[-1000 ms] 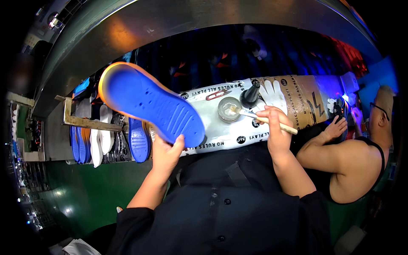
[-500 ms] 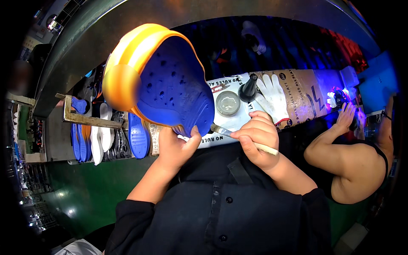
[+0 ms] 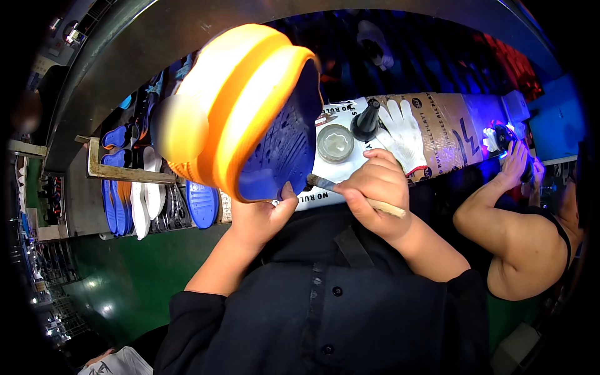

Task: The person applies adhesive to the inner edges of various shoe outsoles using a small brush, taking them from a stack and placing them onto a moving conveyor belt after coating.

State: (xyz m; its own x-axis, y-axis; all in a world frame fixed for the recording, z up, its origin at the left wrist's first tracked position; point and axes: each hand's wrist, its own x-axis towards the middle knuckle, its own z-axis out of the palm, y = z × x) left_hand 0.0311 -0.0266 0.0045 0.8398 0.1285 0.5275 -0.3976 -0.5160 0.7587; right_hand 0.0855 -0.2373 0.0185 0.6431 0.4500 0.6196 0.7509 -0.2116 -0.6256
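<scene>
A big orange shoe sole (image 3: 250,87) with a blue inner face is tilted up close before me. My left hand (image 3: 265,215) grips its lower edge, thumb on the blue side and the other fingers hidden behind. My right hand (image 3: 378,194) is closed round the pale wooden handle of a flat brush (image 3: 326,183). The bristle end lies at the sole's lower right edge; whether it touches cannot be made out. Just beyond the brush stands a round glass jar (image 3: 335,144) of clear or whitish stuff.
A black cone-shaped bottle (image 3: 367,122) and a white glove (image 3: 401,131) lie past the jar, on a cardboard-covered bench (image 3: 444,134). Blue and white soles (image 3: 202,203) line the left, by a wooden frame (image 3: 131,174). A co-worker's arm (image 3: 494,212) works at right under bluish light.
The sole has turned, showing more of its orange outside and less blue inside. The brush has shifted slightly left. At right, the co-worker's hands have moved a little.
</scene>
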